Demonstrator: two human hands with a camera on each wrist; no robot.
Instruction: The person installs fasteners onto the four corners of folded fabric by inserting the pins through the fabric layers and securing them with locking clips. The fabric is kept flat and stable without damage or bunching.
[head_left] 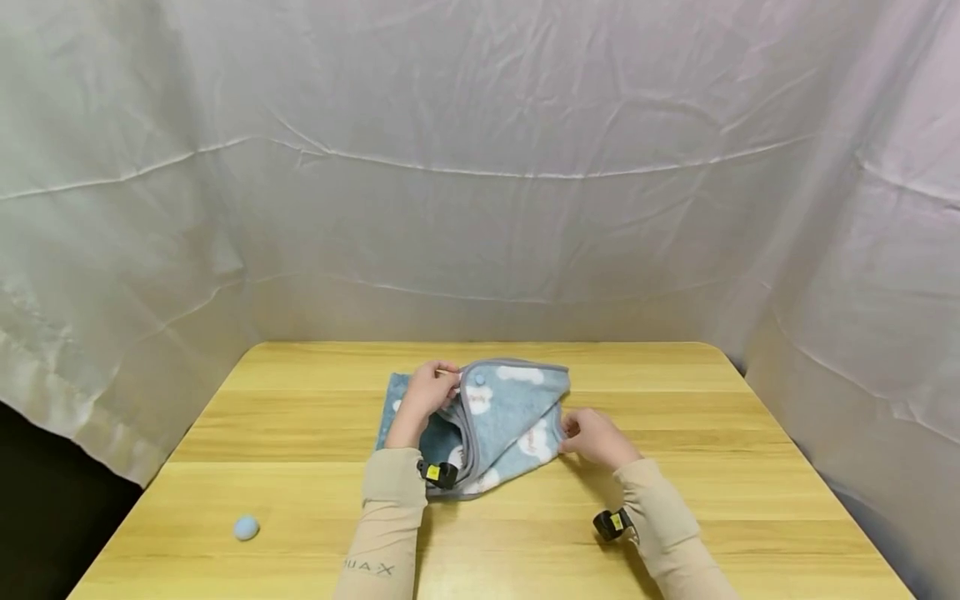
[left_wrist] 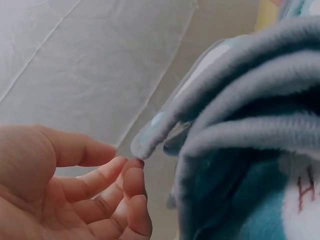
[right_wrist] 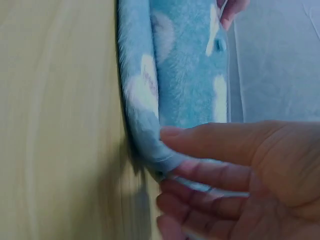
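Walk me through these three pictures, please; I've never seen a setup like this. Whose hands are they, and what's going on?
There is no robot here: these are a person's own bare hands. The wide picture comes from a camera worn on the head, looking forward and down. The two close-ups come from small black cameras worn on the wrists, one per hand.

On the wooden table lie a folded blue blanket with grey trim and, apart from it, a pale blue ball. The right hand holds one end of the blanket between thumb and fingers. The left hand is at the trim, fingertips close to a corner; I cannot tell whether they touch.
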